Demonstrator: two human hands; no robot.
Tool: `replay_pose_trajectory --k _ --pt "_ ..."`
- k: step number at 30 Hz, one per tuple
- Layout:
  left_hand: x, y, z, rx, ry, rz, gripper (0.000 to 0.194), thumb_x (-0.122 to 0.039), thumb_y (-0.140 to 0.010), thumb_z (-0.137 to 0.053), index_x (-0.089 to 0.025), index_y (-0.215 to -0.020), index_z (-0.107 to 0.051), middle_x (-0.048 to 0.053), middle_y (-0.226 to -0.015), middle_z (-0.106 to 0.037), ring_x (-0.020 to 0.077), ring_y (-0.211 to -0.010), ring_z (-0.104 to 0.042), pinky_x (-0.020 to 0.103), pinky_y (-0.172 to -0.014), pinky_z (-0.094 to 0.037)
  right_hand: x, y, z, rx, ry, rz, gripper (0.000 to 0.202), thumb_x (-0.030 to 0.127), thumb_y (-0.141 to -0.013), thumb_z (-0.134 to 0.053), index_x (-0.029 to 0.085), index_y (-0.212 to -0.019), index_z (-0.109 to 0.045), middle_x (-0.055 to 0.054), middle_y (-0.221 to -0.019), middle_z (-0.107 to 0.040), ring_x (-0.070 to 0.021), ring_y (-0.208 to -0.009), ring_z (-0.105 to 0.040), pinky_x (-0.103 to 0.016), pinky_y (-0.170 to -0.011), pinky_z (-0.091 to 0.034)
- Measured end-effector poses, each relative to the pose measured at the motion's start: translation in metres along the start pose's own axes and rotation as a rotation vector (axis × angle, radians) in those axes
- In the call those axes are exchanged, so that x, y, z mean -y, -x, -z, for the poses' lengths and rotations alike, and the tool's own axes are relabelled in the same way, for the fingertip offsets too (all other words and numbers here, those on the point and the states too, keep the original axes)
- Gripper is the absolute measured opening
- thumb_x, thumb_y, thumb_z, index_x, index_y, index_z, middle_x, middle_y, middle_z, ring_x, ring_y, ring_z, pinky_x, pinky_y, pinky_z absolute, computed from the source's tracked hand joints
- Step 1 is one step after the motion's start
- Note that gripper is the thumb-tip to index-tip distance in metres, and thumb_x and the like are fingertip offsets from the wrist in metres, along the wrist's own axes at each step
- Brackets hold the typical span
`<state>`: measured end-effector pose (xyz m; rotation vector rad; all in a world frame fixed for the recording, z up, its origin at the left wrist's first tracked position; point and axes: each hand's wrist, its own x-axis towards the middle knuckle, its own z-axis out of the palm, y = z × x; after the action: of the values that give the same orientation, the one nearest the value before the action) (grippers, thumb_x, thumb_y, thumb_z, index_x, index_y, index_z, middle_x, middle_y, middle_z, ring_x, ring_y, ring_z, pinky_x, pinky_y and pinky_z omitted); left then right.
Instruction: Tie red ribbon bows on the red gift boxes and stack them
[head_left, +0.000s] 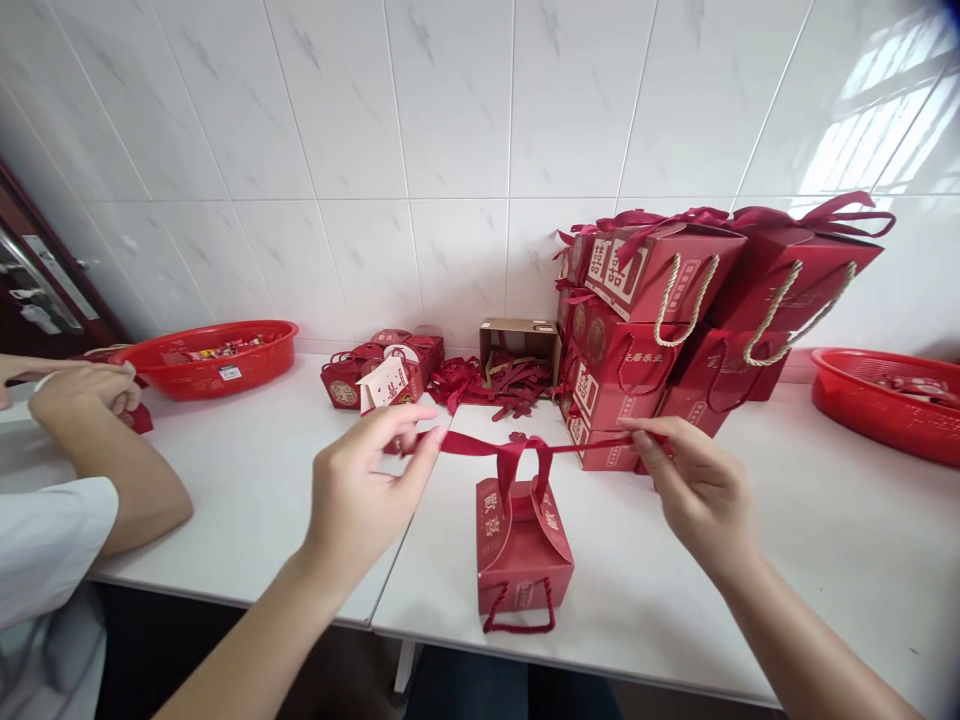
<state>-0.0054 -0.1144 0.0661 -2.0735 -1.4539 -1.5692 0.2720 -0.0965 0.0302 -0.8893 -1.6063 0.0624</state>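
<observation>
A small red gift box with a dark red rope handle stands near the table's front edge. A dark red ribbon rises from its top and is crossed over itself in the middle. My left hand pinches one end of the ribbon between thumb and fingertips. On the other side my right hand pinches the opposite end, pulled out thin and nearly level. Both hands are raised above the box, one to each side, and neither touches it.
Several red gift boxes with ribbon bows are stacked at the back right. Smaller boxes, loose ribbons and an open carton sit by the wall. Red baskets flank the table. A co-worker's arm rests at left.
</observation>
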Motion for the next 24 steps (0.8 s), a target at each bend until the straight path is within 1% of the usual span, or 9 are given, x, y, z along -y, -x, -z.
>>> replay_pose_trajectory --k 3,6,10,13,15,16,18,21,24 --pt "0.038 0.015 0.016 0.084 -0.145 0.062 0.011 -0.027 -0.080 -0.055 -0.024 -0.089 -0.062 -0.003 -0.061 -0.044 0.0115 -0.055 -0.048 0.021 -0.052 -0.040 -0.034 0.024 0.027 -0.003 0.168 -0.150 0.015 0.031 -0.087 -0.057 0.023 -0.092 -0.069 -0.004 -0.086 -0.070 -0.0194 -0.077 -0.065 -0.030 -0.067 -0.051" --pt "0.072 0.037 0.028 0.230 -0.240 0.106 0.013 -0.024 -0.077 -0.050 -0.023 -0.084 -0.060 -0.004 -0.059 -0.041 0.0104 -0.050 -0.042 0.020 -0.050 -0.038 -0.064 0.049 0.052 0.004 0.329 -0.310 0.022 0.040 -0.085 -0.057 0.023 -0.089 -0.069 -0.005 -0.082 -0.071 -0.0223 -0.077 -0.067 -0.031 -0.065 -0.051" --pt "0.095 0.062 0.027 0.493 -0.236 0.172 0.016 -0.020 -0.074 -0.046 -0.023 -0.080 -0.061 -0.003 -0.061 -0.045 0.0122 -0.051 -0.046 0.022 -0.051 -0.041 -0.077 0.069 0.062 0.098 0.408 -0.424 0.023 0.041 -0.084 -0.056 0.023 -0.088 -0.070 -0.006 -0.082 -0.072 -0.0222 -0.072 -0.066 -0.027 -0.049 -0.048" --pt "0.091 0.065 0.016 0.503 -0.234 0.153 0.020 -0.022 -0.073 -0.051 -0.024 -0.085 -0.067 0.006 -0.091 -0.059 0.0219 -0.083 -0.058 0.031 -0.072 -0.049 -0.068 0.066 0.053 0.128 0.401 -0.374 0.023 0.039 -0.085 -0.054 0.023 -0.091 -0.069 -0.008 -0.092 -0.071 -0.0232 -0.078 -0.065 -0.027 -0.045 -0.046" --pt "0.078 0.062 0.006 0.417 -0.201 0.145 0.017 -0.028 -0.075 -0.056 -0.024 -0.087 -0.067 0.009 -0.109 -0.057 0.0291 -0.107 -0.052 0.041 -0.090 -0.045 -0.057 0.058 0.042 0.062 0.372 -0.261 0.022 0.036 -0.087 -0.052 0.022 -0.093 -0.068 -0.010 -0.100 -0.068 -0.0249 -0.089 -0.064 -0.031 -0.057 -0.052" --pt "0.070 0.059 0.001 0.391 -0.149 0.172 0.016 -0.032 -0.077 -0.056 -0.024 -0.087 -0.065 0.009 -0.110 -0.056 0.0294 -0.110 -0.051 0.044 -0.095 -0.043 -0.051 0.054 0.035 0.039 0.339 -0.198 0.020 0.033 -0.088 -0.052 0.022 -0.094 -0.067 -0.011 -0.102 -0.066 -0.0253 -0.093 -0.064 -0.034 -0.065 -0.053" --pt "0.053 0.053 -0.009 0.426 0.024 0.287 0.017 -0.037 -0.082 -0.053 -0.023 -0.088 -0.060 0.007 -0.105 -0.057 0.0253 -0.105 -0.055 0.042 -0.094 -0.045 -0.039 0.047 0.019 0.067 0.243 -0.111 0.017 0.030 -0.088 -0.052 0.023 -0.095 -0.066 -0.010 -0.098 -0.066 -0.0249 -0.093 -0.063 -0.038 -0.076 -0.052" --pt "0.030 0.048 -0.024 0.519 0.253 0.453 0.022 -0.043 -0.084 -0.053 -0.022 -0.089 -0.055 0.005 -0.100 -0.058 0.0226 -0.100 -0.058 0.039 -0.089 -0.049 -0.027 0.040 -0.008 0.263 0.096 -0.161 0.020 0.031 -0.092 -0.047 0.021 -0.098 -0.063 -0.009 -0.090 -0.068 -0.0227 -0.085 -0.065 -0.036 -0.073 -0.053" --pt "0.020 0.047 -0.036 0.577 0.326 0.459 0.021 -0.040 -0.080 -0.059 -0.022 -0.087 -0.053 0.005 -0.097 -0.057 0.0227 -0.098 -0.057 0.040 -0.087 -0.049 -0.019 0.038 -0.033 0.457 0.034 -0.245 0.029 0.037 -0.096 -0.040 0.019 -0.105 -0.060 -0.011 -0.096 -0.069 -0.0229 -0.090 -0.065 -0.035 -0.077 -0.053"
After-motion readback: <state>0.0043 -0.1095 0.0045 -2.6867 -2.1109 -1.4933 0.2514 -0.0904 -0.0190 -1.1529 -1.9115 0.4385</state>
